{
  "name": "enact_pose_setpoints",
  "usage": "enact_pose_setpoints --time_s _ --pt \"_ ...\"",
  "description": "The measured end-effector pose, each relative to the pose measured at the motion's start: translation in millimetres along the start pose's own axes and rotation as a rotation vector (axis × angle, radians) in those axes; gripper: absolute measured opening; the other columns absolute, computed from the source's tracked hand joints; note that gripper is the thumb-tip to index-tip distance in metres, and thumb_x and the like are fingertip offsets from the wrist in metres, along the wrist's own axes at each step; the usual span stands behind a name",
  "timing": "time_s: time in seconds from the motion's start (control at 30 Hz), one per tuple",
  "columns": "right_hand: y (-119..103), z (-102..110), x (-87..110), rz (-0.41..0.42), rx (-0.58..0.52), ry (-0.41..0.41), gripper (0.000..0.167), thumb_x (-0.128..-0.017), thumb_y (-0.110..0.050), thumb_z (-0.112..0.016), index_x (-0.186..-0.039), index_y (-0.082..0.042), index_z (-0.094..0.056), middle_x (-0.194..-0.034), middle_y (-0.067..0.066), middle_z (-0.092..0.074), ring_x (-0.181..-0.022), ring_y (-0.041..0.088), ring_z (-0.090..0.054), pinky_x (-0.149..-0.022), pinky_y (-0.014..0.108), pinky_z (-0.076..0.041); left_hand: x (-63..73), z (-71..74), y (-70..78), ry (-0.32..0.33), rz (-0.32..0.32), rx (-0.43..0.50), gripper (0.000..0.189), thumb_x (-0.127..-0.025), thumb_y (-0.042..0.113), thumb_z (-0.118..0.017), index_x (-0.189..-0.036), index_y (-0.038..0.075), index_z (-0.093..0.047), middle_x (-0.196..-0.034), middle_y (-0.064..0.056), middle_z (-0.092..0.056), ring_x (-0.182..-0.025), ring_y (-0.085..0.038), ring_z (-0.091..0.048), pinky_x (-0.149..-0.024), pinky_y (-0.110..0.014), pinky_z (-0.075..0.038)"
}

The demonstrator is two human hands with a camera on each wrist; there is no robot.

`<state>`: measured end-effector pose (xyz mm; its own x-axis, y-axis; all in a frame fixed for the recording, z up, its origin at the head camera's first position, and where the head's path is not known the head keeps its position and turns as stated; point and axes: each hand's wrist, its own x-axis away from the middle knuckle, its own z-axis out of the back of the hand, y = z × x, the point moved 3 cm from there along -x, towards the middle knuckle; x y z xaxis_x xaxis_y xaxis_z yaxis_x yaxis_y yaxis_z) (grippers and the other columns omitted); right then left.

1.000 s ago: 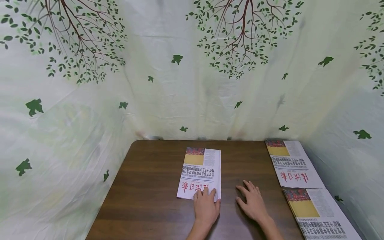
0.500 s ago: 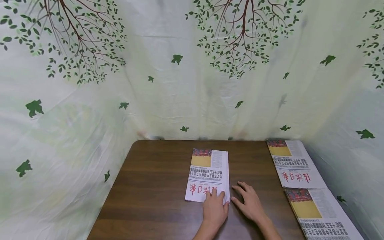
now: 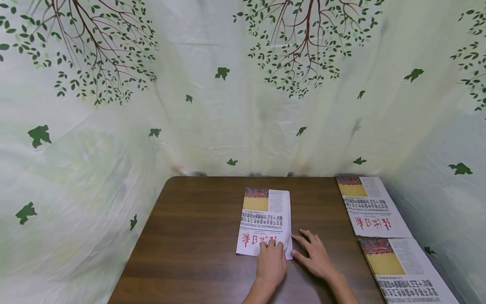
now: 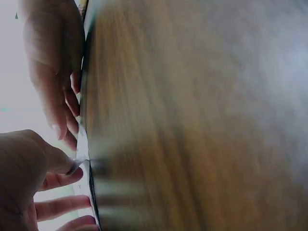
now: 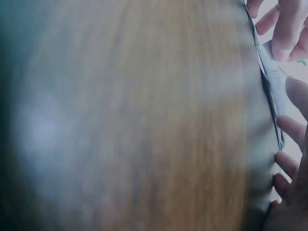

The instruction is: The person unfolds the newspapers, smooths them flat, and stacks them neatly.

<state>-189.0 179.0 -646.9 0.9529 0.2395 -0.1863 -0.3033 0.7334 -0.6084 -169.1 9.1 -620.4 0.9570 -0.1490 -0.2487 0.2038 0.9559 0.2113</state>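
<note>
A folded newspaper [image 3: 264,221] with a red title and a photo block lies on the brown table. My left hand [image 3: 270,264] rests over its near edge with bent fingers. In the left wrist view, the left thumb [image 4: 60,161] and forefinger pinch a lifted, creased bit of the newspaper's edge [image 4: 85,166]. Just to the right, my right hand [image 3: 315,257] lies with spread, relaxed fingers beside the newspaper's right edge. Its fingertips [image 5: 284,122] are at that edge in the right wrist view and grip nothing.
Two more stacks of folded newspapers lie along the right side of the table [image 3: 182,236]: a far stack [image 3: 373,207] and a near stack [image 3: 408,270]. A leaf-printed curtain [image 3: 212,118] hangs behind and at both sides.
The newspaper and left hand have slid right, up to the right hand. The left fingers have bent more, and the sheet near the left thumb has creased. The right hand has shifted slightly left.
</note>
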Motion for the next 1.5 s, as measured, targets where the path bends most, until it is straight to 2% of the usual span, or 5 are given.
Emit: enact_pose_setpoints --time_s 0.23,0.4,0.77,1.03,1.5 --pt "-0.1 -4.1 -0.2 0.016 0.045 0.008 0.065 -0.085 -0.047 -0.078 -0.142 -0.020 -0.063 -0.151 0.022 -0.049 -0.144 0.050 -0.040 -0.117 0.072 -0.022 -1.8 3.1 -9.3 0.091 -0.038 0.064 0.018 -0.086 0.024 -0.071 -0.095 0.009 -0.070 -0.090 -0.007 -0.074 -0.074 -0.026 -0.059 -0.062 -0.036 -0.049" --pt "-5.6 -6.0 -0.8 0.026 0.059 0.023 0.053 -0.086 -0.043 -0.078 -0.132 -0.020 -0.070 -0.149 0.024 -0.051 -0.141 0.051 -0.042 -0.115 0.073 -0.024 -1.3 6.0 -15.4 0.193 -0.036 0.120 0.018 -0.079 0.019 -0.074 -0.091 0.009 -0.063 -0.073 -0.007 -0.069 -0.064 -0.025 -0.056 -0.056 -0.036 -0.044" --pt "-17.9 -11.0 -9.4 0.009 0.182 0.128 0.045 -0.080 -0.038 -0.084 -0.118 -0.016 -0.073 -0.138 0.018 -0.061 -0.126 0.047 -0.053 -0.107 0.065 -0.039 2.3 4.9 -12.0 0.084 -0.091 0.051 0.024 -0.091 0.030 -0.075 -0.110 0.016 -0.069 -0.099 -0.004 -0.073 -0.080 -0.025 -0.062 -0.062 -0.036 -0.052" --pt "-14.9 -11.4 -5.5 0.032 0.130 0.157 0.051 -0.080 -0.036 -0.085 -0.124 -0.013 -0.072 -0.138 0.015 -0.063 -0.132 0.050 -0.050 -0.108 0.074 -0.033 0.7 6.4 -27.5 0.170 -0.054 0.304 0.014 -0.082 0.012 -0.077 -0.086 0.014 -0.063 -0.068 0.002 -0.065 -0.061 -0.016 -0.056 -0.055 -0.029 -0.041" --pt "-8.1 -4.4 -2.9 0.021 0.101 0.088 0.041 -0.080 -0.032 -0.083 -0.116 -0.015 -0.073 -0.152 0.016 -0.055 -0.138 0.047 -0.047 -0.110 0.069 -0.036 9.3 -1.4 -47.9 0.078 -0.007 0.660 0.029 -0.083 0.021 -0.085 -0.075 0.018 -0.058 -0.061 0.014 -0.044 -0.058 0.003 -0.037 -0.052 -0.015 -0.028"
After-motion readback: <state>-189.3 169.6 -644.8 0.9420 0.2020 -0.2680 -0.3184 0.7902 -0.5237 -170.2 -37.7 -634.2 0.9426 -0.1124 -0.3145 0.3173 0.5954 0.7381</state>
